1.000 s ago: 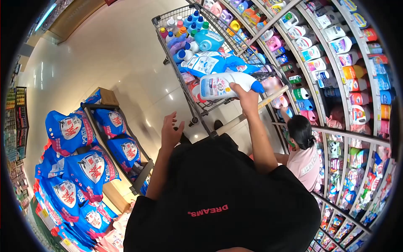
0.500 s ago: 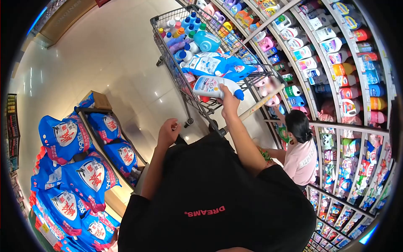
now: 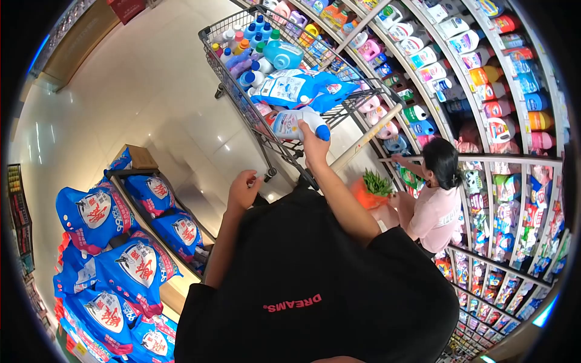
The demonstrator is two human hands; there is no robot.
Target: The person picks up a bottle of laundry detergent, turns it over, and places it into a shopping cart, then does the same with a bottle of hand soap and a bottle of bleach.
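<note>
My right hand (image 3: 314, 145) is closed around a white detergent bottle (image 3: 289, 124) with a blue cap. The bottle lies on its side at the near end of the shopping cart (image 3: 262, 124), with its cap toward the right. Just beyond it, a blue-and-white detergent bag (image 3: 289, 86) rests on the cart's load. A large turquoise bottle (image 3: 284, 55) and several smaller bottles fill the far part. My left hand (image 3: 244, 189) hangs beside the cart, holding nothing visible, its fingers loosely curled and apart.
Shelves of cleaning bottles (image 3: 423, 57) curve along the right. A person in a pink top (image 3: 437, 218) is near them, beside an orange bag with green leaves (image 3: 375, 184). Stacked blue detergent bags (image 3: 133, 263) stand at left. The cart handle (image 3: 369, 136) crosses near my right forearm.
The detergent bottle and my right hand have shifted left in view, along with the cart. The orange bag with leaves now shows more fully near the other person. My left hand stays beside the cart.
</note>
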